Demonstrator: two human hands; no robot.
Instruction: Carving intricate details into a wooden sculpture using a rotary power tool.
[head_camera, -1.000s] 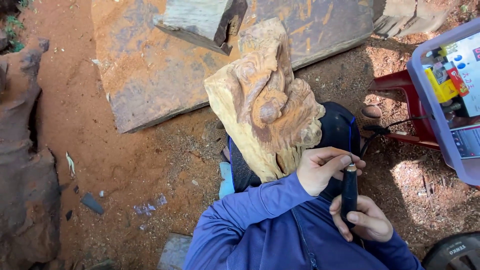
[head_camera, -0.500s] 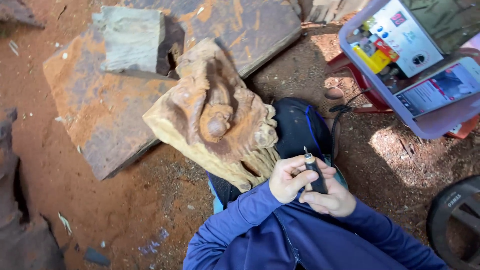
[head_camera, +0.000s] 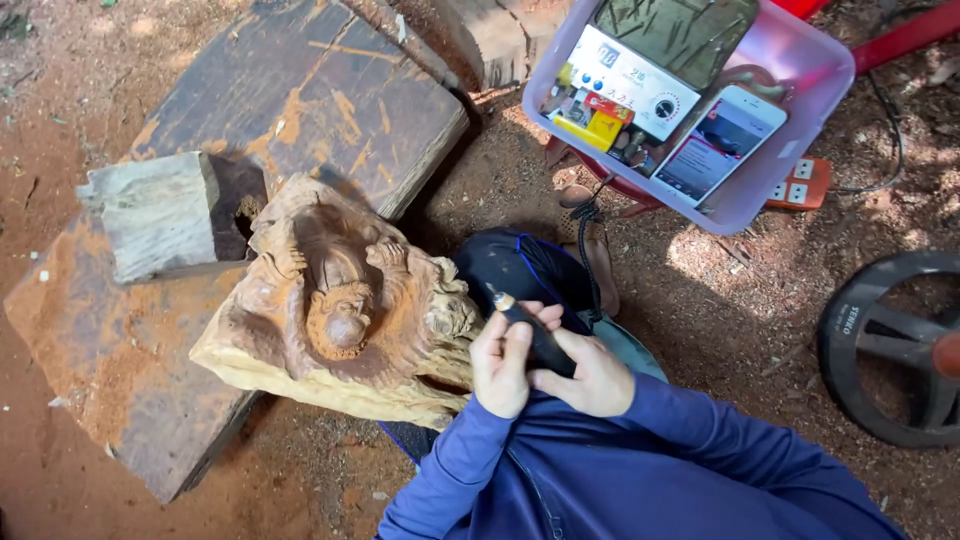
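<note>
Left hand (head_camera: 502, 365): I see its fingers clenched around the black rotary tool (head_camera: 530, 333).
Right hand (head_camera: 592, 380): grasping the same tool (lower down).
Tool tip: touching the wood carving (head_camera: 340, 305).

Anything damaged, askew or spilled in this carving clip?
Nothing stands out. Both hands, left hand and right hand, grip the black rotary tool, its tip at the wood carving. The weathered block lies askew on the plank.

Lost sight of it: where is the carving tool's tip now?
In the head view, the black rotary tool is held by both hands, left hand and right hand; its tip touches the wood carving's right edge.
</note>
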